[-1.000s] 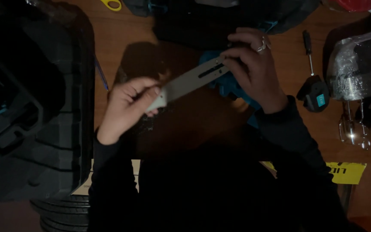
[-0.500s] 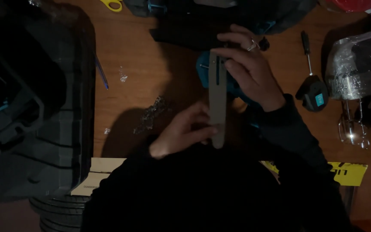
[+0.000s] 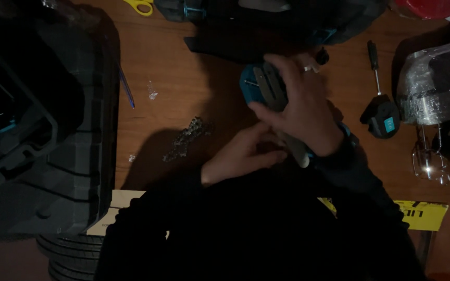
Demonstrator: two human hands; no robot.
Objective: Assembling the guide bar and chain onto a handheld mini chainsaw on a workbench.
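Bar (image 3: 274, 91) swung down onto blue tool (image 3: 248, 86); right hand (image 3: 300, 112) grips it, long axis toward body, left hand (image 3: 246, 153) pinching near end.

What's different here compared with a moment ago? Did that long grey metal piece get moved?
Yes. The flat grey metal bar, earlier held slanting across between both hands, has been swung to point away from the person and laid on the blue tool body. The right hand now presses it from above; the left hand has slid to its near end. The small chain, black-handled screwdriver and wooden table stayed put.
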